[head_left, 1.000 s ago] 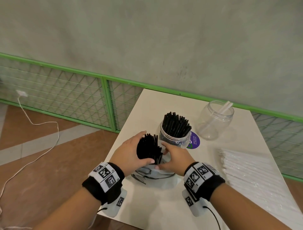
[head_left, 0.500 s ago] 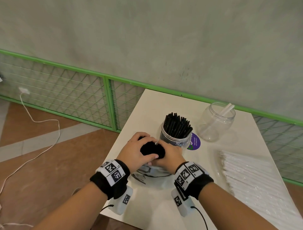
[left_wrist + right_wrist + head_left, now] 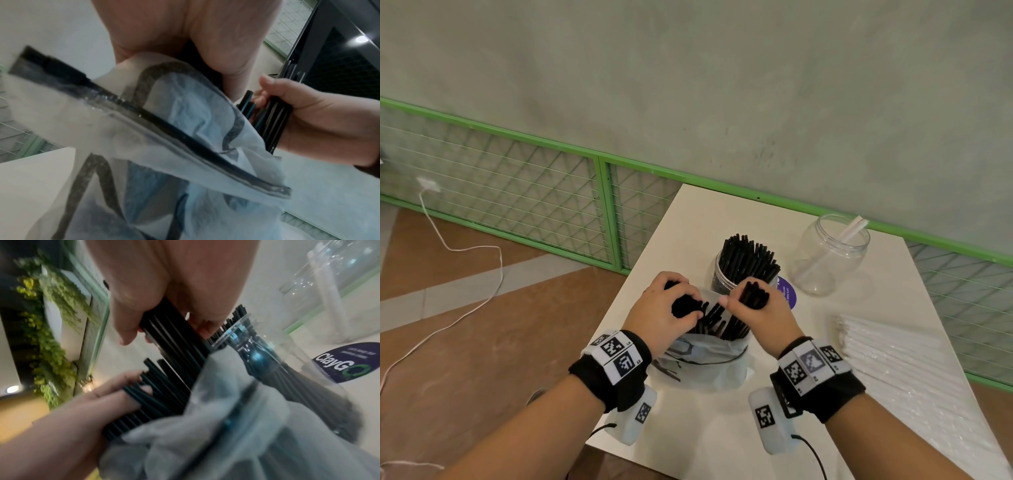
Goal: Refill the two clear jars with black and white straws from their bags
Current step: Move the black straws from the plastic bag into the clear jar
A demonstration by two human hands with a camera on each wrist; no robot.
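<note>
black straws (image 3: 751, 260): smooth plastic, slightly glossy
straw bag (image 3: 709, 359): thin crinkled translucent plastic film
jars (image 3: 828, 253): clear glossy plastic
table (image 3: 709, 442): smooth matt cream top
wall (image 3: 722, 85): rough matt plaster
wristbands (image 3: 613, 370): black cloth

A cream-white table (image 3: 688, 219) stands against a green-railed mesh fence, carrying straw supplies. Near its middle sits a clear jar (image 3: 743, 274) packed with upright black straws. Just right of that jar a round purple sticker (image 3: 789, 296) lies flat on the tabletop, its "ClayGo" lettering legible in the right wrist view. Beyond the sticker, farther right of the black-straw jar and closer to the fence, stands a second clear jar (image 3: 828, 257) holding only a couple of white straws. In front of the black-straw jar rests a translucent plastic bag (image 3: 709, 363) with black straws standing out of its mouth. Well to the jar's right, along the table's edge, lies a bag of white straws (image 3: 900, 363).
</note>
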